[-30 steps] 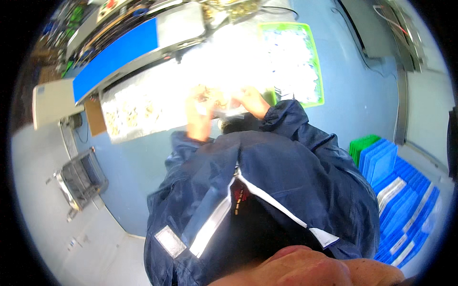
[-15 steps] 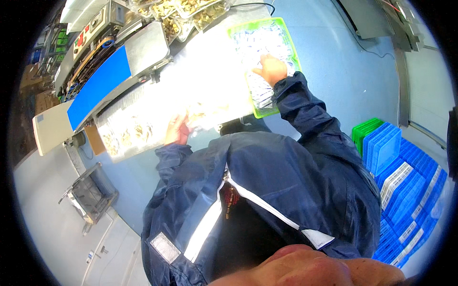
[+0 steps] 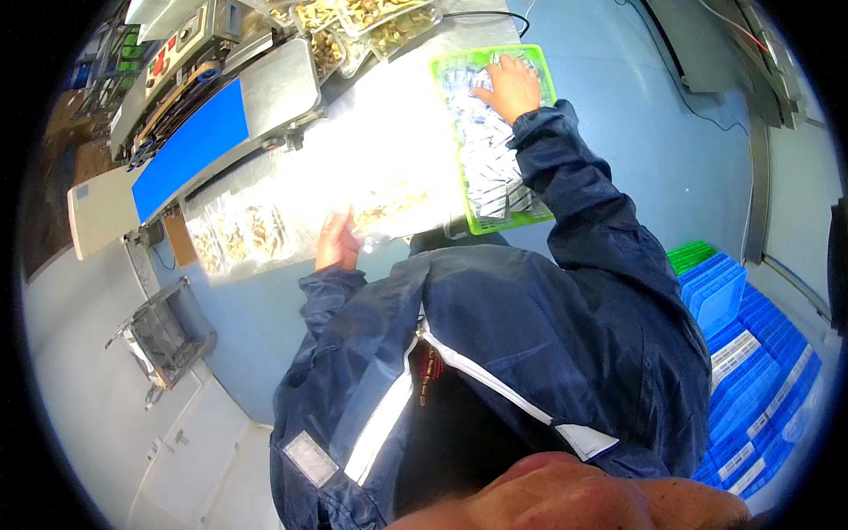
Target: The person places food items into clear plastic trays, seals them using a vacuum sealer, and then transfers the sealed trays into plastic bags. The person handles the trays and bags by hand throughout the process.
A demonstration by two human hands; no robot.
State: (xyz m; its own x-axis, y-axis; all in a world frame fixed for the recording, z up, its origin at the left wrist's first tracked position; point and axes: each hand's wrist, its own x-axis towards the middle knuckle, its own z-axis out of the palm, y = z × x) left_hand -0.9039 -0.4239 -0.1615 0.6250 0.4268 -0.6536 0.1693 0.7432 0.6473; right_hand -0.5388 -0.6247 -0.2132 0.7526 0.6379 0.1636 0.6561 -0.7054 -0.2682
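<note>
Sachets [image 3: 491,168] in the green basket [image 3: 503,226] on the desk [image 3: 380,124] look light and slippery, so we'd pinch an edge; right hand [image 3: 514,87] half-curled over them, left hand [image 3: 336,240] loosely bent beside the clear bag [image 3: 389,208], whether either grips anything we can't tell.

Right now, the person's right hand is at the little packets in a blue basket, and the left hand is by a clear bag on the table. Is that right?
Not quite: the basket is green, as the head view shows. The right hand is at the little packets in it, and the left hand is by a clear bag on the table.
</note>
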